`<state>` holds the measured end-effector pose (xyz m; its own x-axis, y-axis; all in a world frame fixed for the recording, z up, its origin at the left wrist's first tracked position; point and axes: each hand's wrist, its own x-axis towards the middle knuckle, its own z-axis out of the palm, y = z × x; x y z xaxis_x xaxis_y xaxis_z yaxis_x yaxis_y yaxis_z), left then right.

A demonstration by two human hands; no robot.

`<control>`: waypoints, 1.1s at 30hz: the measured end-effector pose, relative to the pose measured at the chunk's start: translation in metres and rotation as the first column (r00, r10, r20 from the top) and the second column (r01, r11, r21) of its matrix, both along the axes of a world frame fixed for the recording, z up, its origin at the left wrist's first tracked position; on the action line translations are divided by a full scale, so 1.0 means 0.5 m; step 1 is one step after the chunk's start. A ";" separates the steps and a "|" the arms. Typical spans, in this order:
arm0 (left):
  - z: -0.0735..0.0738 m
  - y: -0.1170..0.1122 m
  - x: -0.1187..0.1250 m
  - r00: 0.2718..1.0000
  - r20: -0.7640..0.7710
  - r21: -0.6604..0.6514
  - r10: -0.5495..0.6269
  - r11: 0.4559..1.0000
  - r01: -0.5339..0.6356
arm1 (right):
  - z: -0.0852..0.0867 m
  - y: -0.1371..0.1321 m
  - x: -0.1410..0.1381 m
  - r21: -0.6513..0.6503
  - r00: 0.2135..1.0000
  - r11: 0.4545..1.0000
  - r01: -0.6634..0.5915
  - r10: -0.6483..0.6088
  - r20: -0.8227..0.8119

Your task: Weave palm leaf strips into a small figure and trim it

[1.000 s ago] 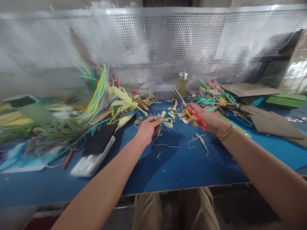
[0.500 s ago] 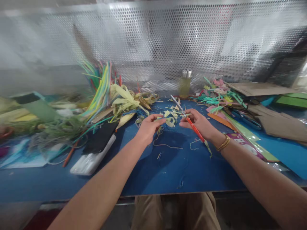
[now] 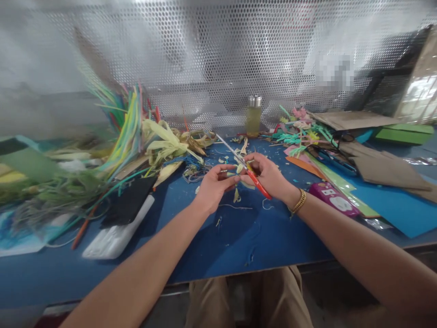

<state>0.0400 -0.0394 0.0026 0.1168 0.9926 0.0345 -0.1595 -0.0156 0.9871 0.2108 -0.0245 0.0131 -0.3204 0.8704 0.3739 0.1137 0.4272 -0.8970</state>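
Observation:
My right hand (image 3: 268, 176) is closed around scissors with red handles (image 3: 258, 183); their long metal blades (image 3: 232, 149) point up and to the left. Pinched in the fingers of my left hand (image 3: 215, 186) is a pale green strip, seemingly corn husk (image 3: 232, 174), mostly covered by the fingers. The fingertips of both hands meet or nearly meet over the blue table (image 3: 218, 255). Husk scraps (image 3: 244, 148) lie behind the hands, and a thin loose thread (image 3: 235, 207) lies in front of them.
At left are a bundle of dried husks (image 3: 167, 139), colourful pipe cleaners (image 3: 131, 123) and a black phone-like slab (image 3: 129, 200) on a white pack (image 3: 118, 234). A lidded bottle (image 3: 253, 118) stands behind. Cardboard (image 3: 385, 166), blue sheet (image 3: 406, 209) and a purple packet (image 3: 334, 199) lie right.
My right hand has moved left with the scissors, bringing its fingertips to my left hand's. A pale strip trailing below the scissors handles no longer shows there. The view has shifted slightly.

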 end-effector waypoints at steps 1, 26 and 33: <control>-0.001 -0.001 0.001 1.000 -0.001 -0.002 0.000 1.000 0.000 | 0.000 0.000 -0.001 0.012 1.000 1.000 0.005 -0.005 0.007; 0.013 0.012 -0.038 0.727 -0.677 0.402 0.116 0.885 0.233 | -0.008 0.012 0.015 -0.323 0.994 0.941 -0.101 0.106 -0.001; 0.020 0.013 -0.040 0.692 -0.697 0.459 0.185 0.857 0.233 | 0.006 0.003 0.014 -0.348 0.998 0.935 -0.066 0.066 -0.012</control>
<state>0.0201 -0.0329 0.0124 0.3357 0.8559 0.3935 0.5600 -0.5172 0.6472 0.2178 -0.0233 0.0159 -0.3820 0.9227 0.0511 0.0959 0.0946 -0.9909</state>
